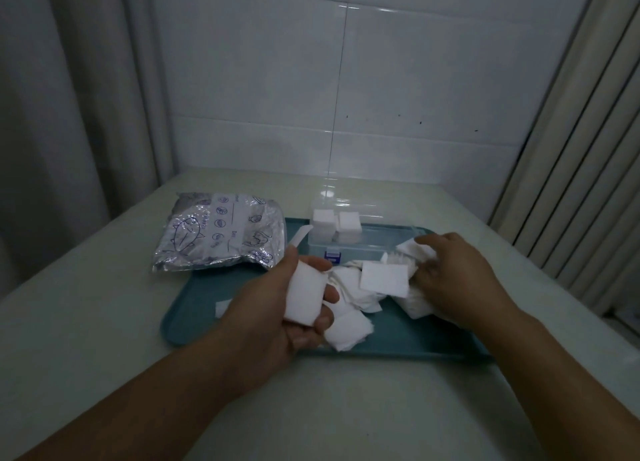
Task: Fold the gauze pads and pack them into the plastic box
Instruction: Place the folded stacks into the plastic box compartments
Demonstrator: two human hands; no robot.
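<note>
The left hand [277, 308] has its fingers and thumb curled round a folded stack of gauze [304, 296], held above the tray [180, 325] near its 8 o'clock side. The right hand [457, 280], at 3 o'clock on the tray, lies knuckles-up on a heap of loose gauze pads [363, 287], its fingertips curled into a crumpled pad [414, 251]. The heap spreads across the tray's middle. The clear plastic box [367, 239] stands at 12 o'clock on the tray, lid raised, with two piles of folded pads [337, 223] in its left end. A shiny printed bag [221, 232] lies at 10 o'clock, partly over the tray's edge.
</note>
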